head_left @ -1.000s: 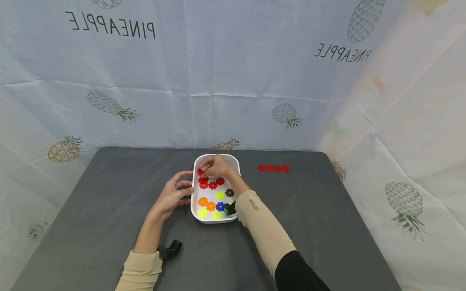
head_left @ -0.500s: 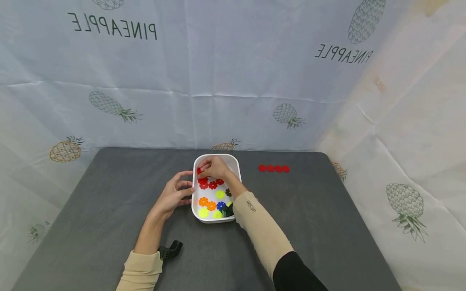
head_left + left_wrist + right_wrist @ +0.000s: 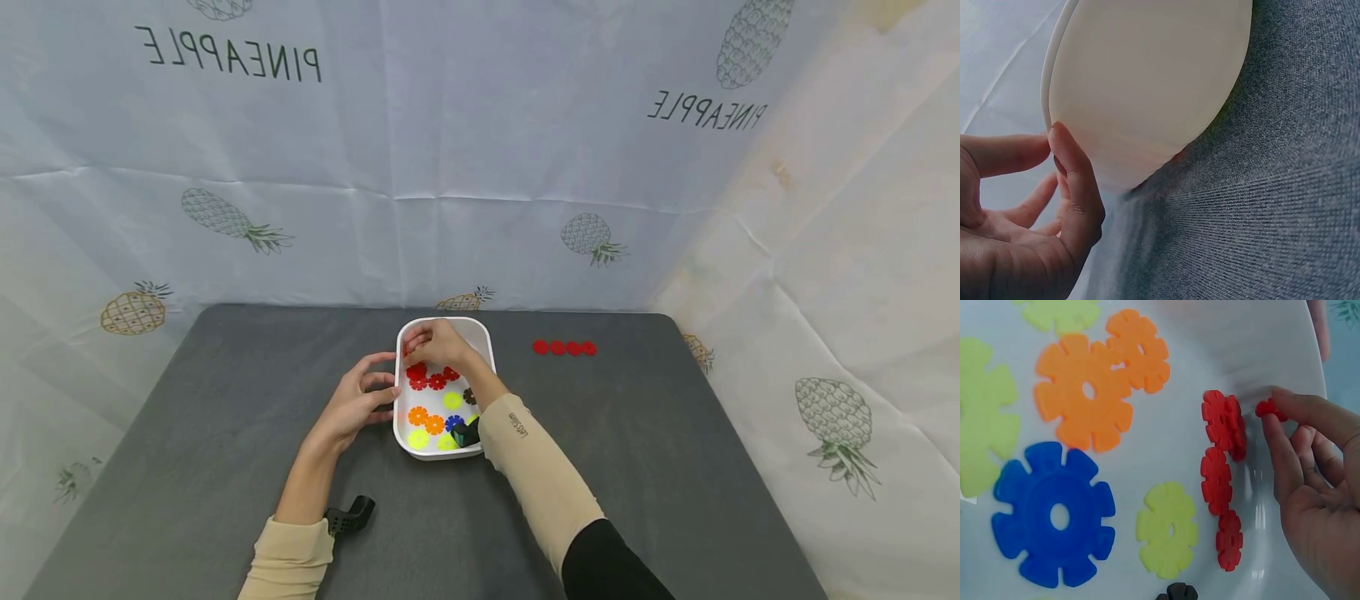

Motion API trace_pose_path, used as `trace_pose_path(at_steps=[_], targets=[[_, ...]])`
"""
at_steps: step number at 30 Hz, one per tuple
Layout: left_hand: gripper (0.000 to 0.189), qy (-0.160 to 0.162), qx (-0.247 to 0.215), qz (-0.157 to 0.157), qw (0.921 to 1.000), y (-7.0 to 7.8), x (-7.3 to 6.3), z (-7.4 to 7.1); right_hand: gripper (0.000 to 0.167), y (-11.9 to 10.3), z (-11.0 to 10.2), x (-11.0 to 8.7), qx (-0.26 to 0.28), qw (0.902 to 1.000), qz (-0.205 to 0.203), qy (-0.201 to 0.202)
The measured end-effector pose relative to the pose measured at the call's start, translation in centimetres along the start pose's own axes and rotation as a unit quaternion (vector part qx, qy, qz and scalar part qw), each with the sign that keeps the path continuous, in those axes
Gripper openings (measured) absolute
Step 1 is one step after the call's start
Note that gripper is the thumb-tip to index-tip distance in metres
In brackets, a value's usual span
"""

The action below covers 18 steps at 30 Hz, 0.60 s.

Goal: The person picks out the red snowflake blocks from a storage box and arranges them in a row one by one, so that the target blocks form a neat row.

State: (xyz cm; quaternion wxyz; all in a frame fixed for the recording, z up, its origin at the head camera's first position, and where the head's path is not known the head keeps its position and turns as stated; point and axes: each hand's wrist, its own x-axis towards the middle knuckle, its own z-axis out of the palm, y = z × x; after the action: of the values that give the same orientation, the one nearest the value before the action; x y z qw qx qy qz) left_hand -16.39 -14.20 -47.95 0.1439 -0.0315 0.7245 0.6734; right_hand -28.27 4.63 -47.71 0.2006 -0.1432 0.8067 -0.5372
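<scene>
A white tray holds several notched plastic discs, lying flat inside. My left hand is at the tray's left side; in the left wrist view, thumb and a finger pinch its rim. My right hand reaches into the tray's far left part. Its thumb and finger pinch a small red notched disc, seen nearly edge-on in the right wrist view. Just beside those fingertips lie more red discs, two of them overlapping. Orange discs, a blue disc and yellow discs lie nearer the tray's front.
To the right of the tray, a row of red discs lies on the grey tabletop. Behind the table hangs a pineapple-print cloth. A dark brown disc is partly covered by the right forearm.
The right hand has shifted slightly left in the tray, with its wrist and forearm following. My left hand keeps its place at the rim. The row outside the tray is unchanged.
</scene>
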Motion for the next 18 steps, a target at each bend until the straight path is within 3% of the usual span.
trace_pose_path(at_steps=[9,18], targets=[[0.065,0.003,0.002,0.001,1.0000,0.16,-0.09,0.05,0.033,-0.03,0.27,-0.34,0.033,0.9994,0.009,0.004],[0.064,0.003,0.000,-0.002,1.0000,0.21,-0.03,0.02,0.032,0.18,-0.11,-0.49,0.026,0.9995,0.011,-0.011]])
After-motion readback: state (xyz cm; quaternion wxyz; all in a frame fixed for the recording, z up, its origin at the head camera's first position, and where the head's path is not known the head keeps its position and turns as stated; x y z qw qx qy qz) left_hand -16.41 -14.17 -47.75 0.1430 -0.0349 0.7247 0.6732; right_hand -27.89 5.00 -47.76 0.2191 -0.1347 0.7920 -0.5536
